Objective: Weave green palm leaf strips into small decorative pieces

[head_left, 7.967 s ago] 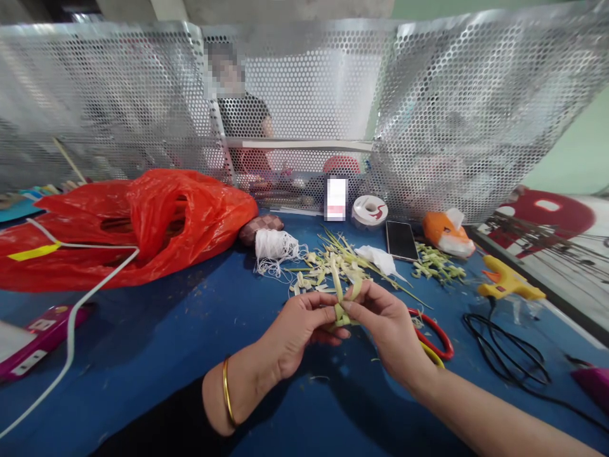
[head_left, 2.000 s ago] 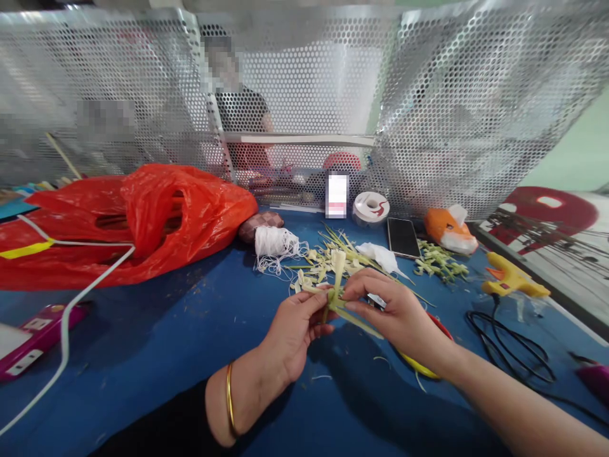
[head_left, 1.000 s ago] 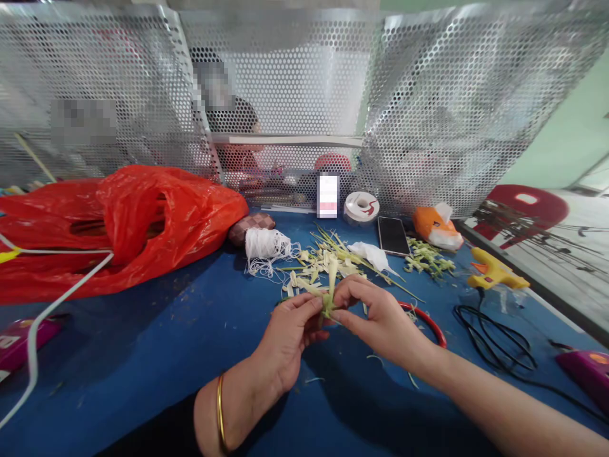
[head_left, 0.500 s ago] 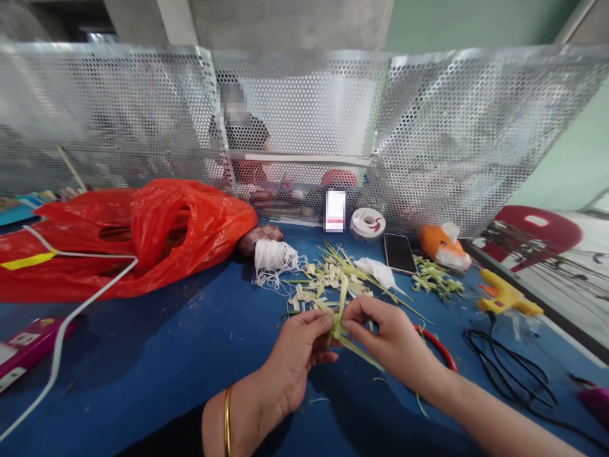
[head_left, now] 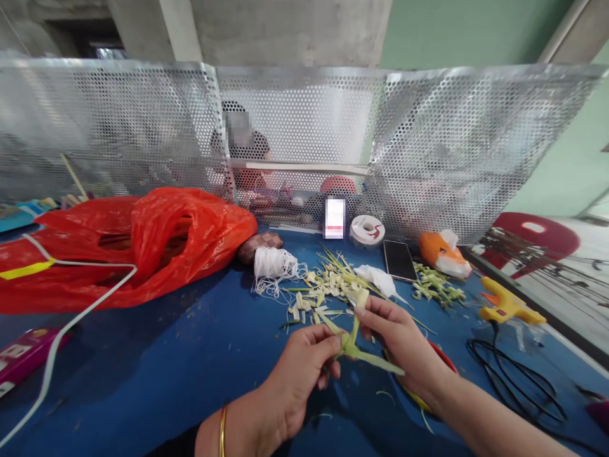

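Observation:
Pale green leaf strips [head_left: 351, 348], folded and crossed at a small knot, hang above the blue table. My left hand [head_left: 311, 362] pinches the knot between thumb and fingers. Up and to the right, my right hand [head_left: 392, 333] grips the upper end of one strip, which stands up from the knot. Another strip points right, below my right hand, with its tip free. Behind both hands lies a loose heap of cut leaf pieces [head_left: 328, 282]. Partly covered by my right forearm is a red and yellow handled tool [head_left: 442, 357], whose kind I cannot make out.
A red plastic bag [head_left: 209, 222] and white cord [head_left: 90, 292] fill the left. Around the heap are a string spool [head_left: 273, 263], ribbon roll [head_left: 367, 230], phone [head_left: 399, 260] and tissue pack [head_left: 445, 254]. A yellow glue gun [head_left: 509, 301] with black cable lies right. Perforated metal screens [head_left: 304, 114] stand behind.
My right hand has moved up and right from the knot, drawing one strip outward. My left hand still holds the knot, slightly lower. The view has tilted up a little.

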`<state>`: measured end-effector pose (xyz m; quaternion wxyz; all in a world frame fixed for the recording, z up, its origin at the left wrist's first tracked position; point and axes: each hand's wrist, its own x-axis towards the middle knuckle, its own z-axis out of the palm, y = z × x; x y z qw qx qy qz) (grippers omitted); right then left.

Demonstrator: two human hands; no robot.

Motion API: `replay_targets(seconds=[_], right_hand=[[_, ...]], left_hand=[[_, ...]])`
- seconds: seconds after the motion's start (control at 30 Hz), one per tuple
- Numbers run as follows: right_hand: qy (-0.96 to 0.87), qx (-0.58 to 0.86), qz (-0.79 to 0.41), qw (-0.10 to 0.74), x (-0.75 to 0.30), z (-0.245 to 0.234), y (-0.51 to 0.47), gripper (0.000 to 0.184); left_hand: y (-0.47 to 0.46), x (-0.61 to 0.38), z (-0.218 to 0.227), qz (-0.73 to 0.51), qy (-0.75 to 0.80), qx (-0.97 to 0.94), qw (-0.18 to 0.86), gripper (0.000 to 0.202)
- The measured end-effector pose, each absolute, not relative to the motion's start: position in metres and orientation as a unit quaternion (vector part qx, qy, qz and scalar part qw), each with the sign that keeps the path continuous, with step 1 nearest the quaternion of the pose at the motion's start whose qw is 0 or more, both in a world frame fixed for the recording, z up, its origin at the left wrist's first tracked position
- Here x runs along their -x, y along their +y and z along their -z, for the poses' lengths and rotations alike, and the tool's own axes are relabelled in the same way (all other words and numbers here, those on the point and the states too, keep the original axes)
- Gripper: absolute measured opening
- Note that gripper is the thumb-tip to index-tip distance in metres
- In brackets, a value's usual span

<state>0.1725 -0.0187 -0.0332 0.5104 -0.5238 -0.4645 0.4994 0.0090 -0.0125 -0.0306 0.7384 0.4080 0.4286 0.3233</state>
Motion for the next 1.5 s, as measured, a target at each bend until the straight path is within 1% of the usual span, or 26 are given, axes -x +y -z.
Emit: replay_targets(seconds=[0.1,0.23,0.37,0.53,0.7,0.87,1.03,1.23,1.37,1.5], right_hand=[[-0.443,0.54,-0.48,0.531,-0.174,0.036,-0.017,0.034],[-0.473,0.553,-0.443,0.524,-0.172,0.034,-0.017,0.032],[-0.561,0.558,-0.376,0.483,-0.171,0.03,-0.019,0.035],[-0.642,0.553,-0.374,0.378,-0.17,0.034,-0.025,0.029],[-0.694,0.529,-0.312,0.376,-0.169,0.039,-0.028,0.024],[-0.683,0.531,-0.333,0.375,-0.169,0.031,-0.027,0.024],[-0.634,0.569,-0.349,0.39,-0.171,0.025,-0.027,0.03],[-0.599,0.543,-0.442,0.389,-0.17,0.03,-0.026,0.035],[-0.603,0.529,-0.459,0.382,-0.166,0.028,-0.026,0.032],[-0.593,0.548,-0.446,0.386,-0.167,0.023,-0.027,0.029]], left_hand=[[-0.012,-0.009,0.027,-0.312,0.428,-0.409,0.743,0.016],[-0.011,-0.009,0.029,-0.31,0.442,-0.408,0.737,0.011],[-0.009,-0.009,0.035,-0.331,0.456,-0.399,0.723,0.012],[-0.008,-0.008,0.037,-0.362,0.461,-0.394,0.708,0.014],[-0.006,-0.007,0.035,-0.372,0.465,-0.412,0.689,0.016],[0.0,-0.008,0.032,-0.396,0.482,-0.387,0.679,0.015],[0.003,-0.006,0.023,-0.416,0.495,-0.381,0.661,0.014],[0.003,-0.004,0.021,-0.402,0.485,-0.398,0.667,0.013],[0.001,-0.006,0.023,-0.382,0.49,-0.412,0.666,0.012],[0.003,-0.008,0.021,-0.401,0.513,-0.407,0.641,0.013]])
